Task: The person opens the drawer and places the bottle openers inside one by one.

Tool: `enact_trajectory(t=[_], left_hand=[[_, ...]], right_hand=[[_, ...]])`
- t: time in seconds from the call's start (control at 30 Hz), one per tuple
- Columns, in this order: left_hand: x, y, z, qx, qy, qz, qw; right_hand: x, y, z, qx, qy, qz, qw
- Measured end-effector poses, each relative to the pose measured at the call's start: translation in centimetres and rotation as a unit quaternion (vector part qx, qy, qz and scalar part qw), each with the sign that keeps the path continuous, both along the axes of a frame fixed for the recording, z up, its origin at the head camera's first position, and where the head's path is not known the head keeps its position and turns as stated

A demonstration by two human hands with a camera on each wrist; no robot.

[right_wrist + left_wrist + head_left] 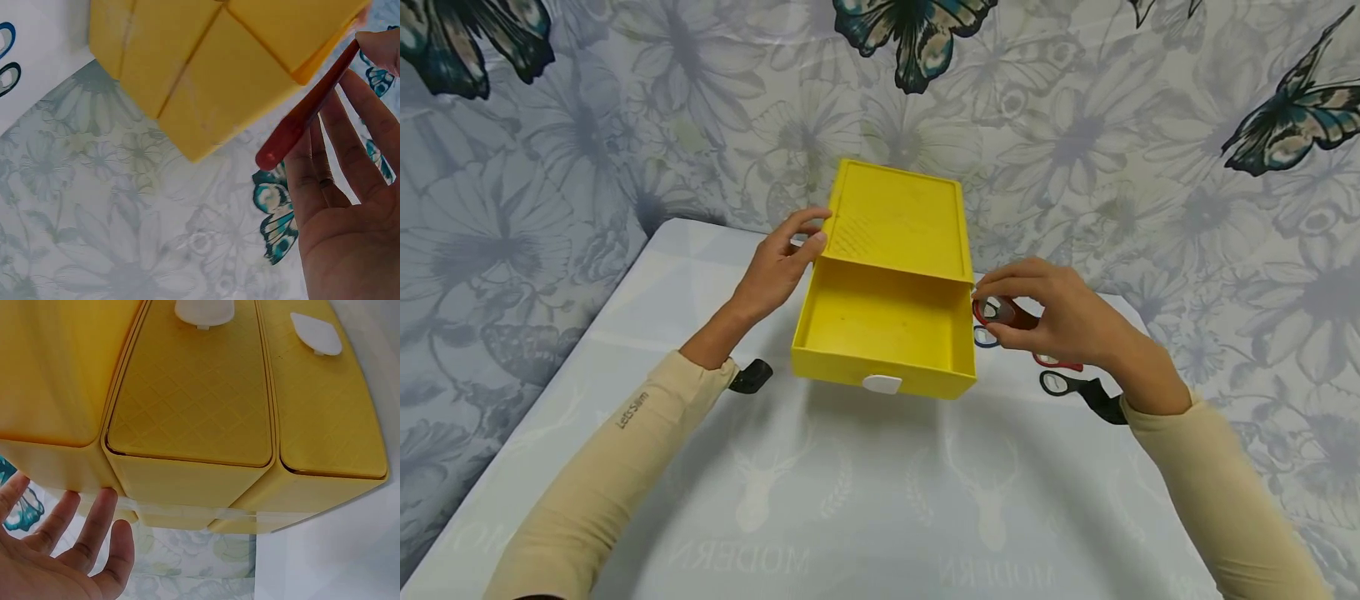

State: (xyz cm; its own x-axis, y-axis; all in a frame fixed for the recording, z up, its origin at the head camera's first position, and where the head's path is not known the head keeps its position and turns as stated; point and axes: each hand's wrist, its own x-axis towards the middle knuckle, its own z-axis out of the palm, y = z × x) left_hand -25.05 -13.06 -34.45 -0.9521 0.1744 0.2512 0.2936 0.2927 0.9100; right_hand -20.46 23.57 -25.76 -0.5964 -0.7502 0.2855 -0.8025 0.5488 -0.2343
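A yellow drawer unit [898, 221] stands on the table with its top drawer [880, 329] pulled out, bare inside. Two lower drawers [194, 387] are closed in the left wrist view, each with a white handle. My left hand [782, 262] touches the unit's left side near the top, fingers fairly straight. On the other side, close to the open drawer's right edge, my right hand [1060, 312] pinches a red ring-ended item [300, 119] between thumb and fingers. Its ring encloses something greyish; in the right wrist view it appears edge-on, so its exact kind is unclear.
Right of the unit, similar ring-ended items lie on the white tabletop: a blue one [985, 337], a red one [1058, 363] and a black one [1056, 383]. Patterned wall covering with butterflies [913, 37] rises right behind the unit.
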Motion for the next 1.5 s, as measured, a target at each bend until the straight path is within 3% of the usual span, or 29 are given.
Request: enact_trajectory(t=[0.37,0.63,1.0,1.5], left_hand=[[-0.3,0.2,-0.1,-0.009,0.002,0.002,1.0000],[-0.2,0.0,-0.1,-0.016,0.007,0.003,0.9998],[-0.1,0.0,0.0,-0.017,-0.006,0.004,0.9998],[0.1,-0.1,0.1,-0.013,-0.004,-0.001,0.9999]], right_hand=[[-0.2,-5.0,2.6,0.058,-0.016,0.044,0.9972],[-0.9,-9.3,2.3,0.106,-0.030,0.102,0.9887],[-2.2,-12.9,1.7,0.180,-0.076,0.104,0.9753],[-2.5,-16.8,0.2,0.207,-0.080,0.170,0.9602]])
